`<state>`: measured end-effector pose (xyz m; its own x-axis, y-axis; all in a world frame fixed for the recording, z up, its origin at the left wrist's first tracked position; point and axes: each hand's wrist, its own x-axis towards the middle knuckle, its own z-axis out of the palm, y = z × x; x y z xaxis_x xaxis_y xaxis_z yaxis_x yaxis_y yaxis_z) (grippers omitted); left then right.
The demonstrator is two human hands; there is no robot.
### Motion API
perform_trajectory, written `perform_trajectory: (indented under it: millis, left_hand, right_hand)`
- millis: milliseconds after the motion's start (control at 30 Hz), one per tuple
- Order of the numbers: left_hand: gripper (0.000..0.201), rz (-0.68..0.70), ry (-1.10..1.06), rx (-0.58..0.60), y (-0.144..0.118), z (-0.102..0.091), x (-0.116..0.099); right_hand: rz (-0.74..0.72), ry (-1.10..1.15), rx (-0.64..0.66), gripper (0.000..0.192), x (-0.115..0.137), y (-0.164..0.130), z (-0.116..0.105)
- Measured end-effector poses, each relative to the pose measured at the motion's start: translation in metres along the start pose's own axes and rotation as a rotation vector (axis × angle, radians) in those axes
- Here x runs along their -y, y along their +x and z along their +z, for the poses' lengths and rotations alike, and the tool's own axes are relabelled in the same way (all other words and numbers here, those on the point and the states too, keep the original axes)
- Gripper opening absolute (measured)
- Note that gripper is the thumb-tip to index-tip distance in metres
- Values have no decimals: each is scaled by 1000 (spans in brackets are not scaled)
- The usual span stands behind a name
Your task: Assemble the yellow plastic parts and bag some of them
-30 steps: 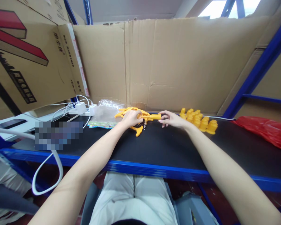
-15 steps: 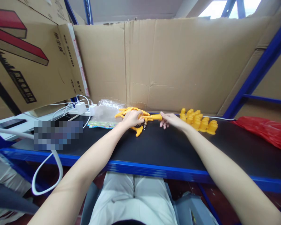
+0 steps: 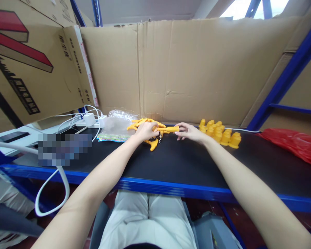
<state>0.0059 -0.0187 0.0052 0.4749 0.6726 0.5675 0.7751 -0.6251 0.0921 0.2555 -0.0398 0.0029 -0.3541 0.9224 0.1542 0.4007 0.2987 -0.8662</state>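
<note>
A warehouse packing bench: blue steel racking [image 3: 287, 74], cardboard walls [image 3: 197, 69], batches of yellow plastic parts [image 3: 219, 133].

Left arm: bare, stretched forward and slightly inward from the lower left, elbow low, forearm rising toward the middle of the view
Left hand [image 3: 145, 131]: back of the hand facing the camera, fingers curled down and closed in a grip, knuckles bunched, thumb side turned to the right
Right arm: bare, reaching in from the lower right, long and nearly straight, wrist level
Right hand [image 3: 189, 131]: palm turned down and leftward, thumb and forefinger pinched together at the tips, other fingers loosely spread and pointing left
Spacing: hands near each other, not touching
Lap: pale trousers between the arms
</note>
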Motion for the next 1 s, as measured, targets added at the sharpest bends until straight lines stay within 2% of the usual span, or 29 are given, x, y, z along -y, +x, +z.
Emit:
perform_trajectory:
  millis: [500, 700, 1000]
  left_hand:
    - [14, -6, -16, 13, 0, -2, -1]
    - [15, -19, -9, 12, 0, -1, -2]
    - [15, -32, 14, 21, -1, 0, -2]
  right_hand:
    - [86, 53, -42, 46, 5, 0, 5]
    - [40, 110, 36, 63, 2, -1, -1]
    - [38, 53, 17, 52, 7, -3, 2]
